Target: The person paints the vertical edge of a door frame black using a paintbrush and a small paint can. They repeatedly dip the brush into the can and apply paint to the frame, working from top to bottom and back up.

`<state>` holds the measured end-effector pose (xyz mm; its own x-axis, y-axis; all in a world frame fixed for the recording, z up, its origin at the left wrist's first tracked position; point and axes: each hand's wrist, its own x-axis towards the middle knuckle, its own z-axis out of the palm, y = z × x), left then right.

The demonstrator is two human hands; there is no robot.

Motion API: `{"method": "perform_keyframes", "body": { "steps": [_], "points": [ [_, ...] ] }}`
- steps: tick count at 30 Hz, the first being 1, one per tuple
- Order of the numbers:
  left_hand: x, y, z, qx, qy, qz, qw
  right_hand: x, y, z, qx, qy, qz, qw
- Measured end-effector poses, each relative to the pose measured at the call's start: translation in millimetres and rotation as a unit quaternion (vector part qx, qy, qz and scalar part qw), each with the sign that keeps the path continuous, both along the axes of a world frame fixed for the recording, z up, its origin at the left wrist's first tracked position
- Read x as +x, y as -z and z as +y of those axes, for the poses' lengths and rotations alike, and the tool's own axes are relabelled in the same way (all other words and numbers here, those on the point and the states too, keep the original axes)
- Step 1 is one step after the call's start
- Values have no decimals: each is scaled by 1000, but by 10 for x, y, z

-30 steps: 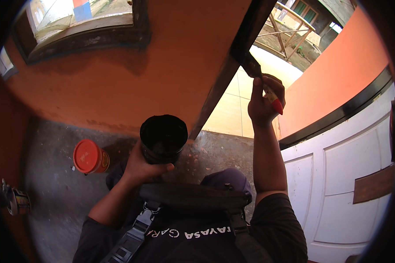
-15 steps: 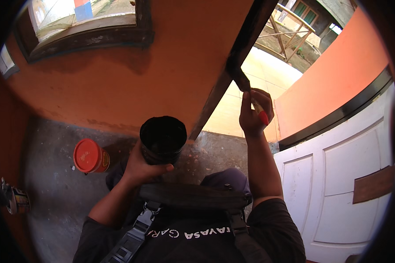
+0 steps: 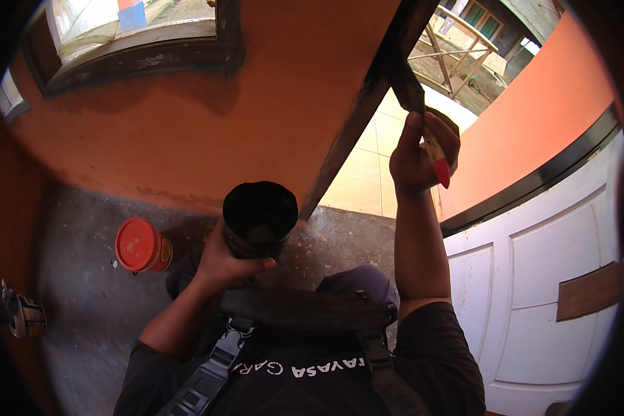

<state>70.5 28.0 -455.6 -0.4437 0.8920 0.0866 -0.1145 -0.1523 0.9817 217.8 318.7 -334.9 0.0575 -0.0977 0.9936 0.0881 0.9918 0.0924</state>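
Note:
My left hand [image 3: 230, 263] is wrapped round a black paint pot [image 3: 255, 239], held upright in front of my body; dark liquid shows inside it. Up and to the right, my right hand [image 3: 423, 154] grips a paintbrush [image 3: 435, 154] by its pale handle with a red end. The dark bristle end points upward and lies against the dark wooden door frame [image 3: 344, 132]. Where exactly the bristles meet the wood is hard to make out, since both are dark.
An orange wall [image 3: 152, 139] with a dark-framed window [image 3: 145, 66] stands ahead. On the grey floor [image 3: 83, 277] are a bucket with a red lid [image 3: 137, 244] and, farther left, a small tin [image 3: 29, 317]. A white panelled door [image 3: 534, 277] stands on the right. Beyond the opening lies a tiled porch [image 3: 371, 163].
My right hand has moved up and slightly right with the paintbrush, along the door frame. The left hand and the paint pot have hardly moved.

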Motion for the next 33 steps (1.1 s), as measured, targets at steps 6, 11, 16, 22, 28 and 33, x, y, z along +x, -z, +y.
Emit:
{"method": "perform_keyframes", "body": {
  "steps": [6,11,16,22,28,33],
  "points": [
    [-38,66,-14,-3,-6,4,1000,-79,265,5,-22,25,-18,999],
    [-61,67,-21,-9,-2,2,1000,-72,387,-66,-30,44,-48,997],
    [-54,43,-18,-14,-5,-5,1000,-87,464,-88,-37,59,-50,996],
    [-105,84,-30,-23,3,12,1000,-115,543,-132,-46,52,-52,996],
    [-115,106,-52,-26,-1,9,1000,-107,635,-154,-58,55,-66,995],
    [-127,115,-67,-20,-4,6,1000,-82,706,-179,-67,53,-75,994]
  ]
}}
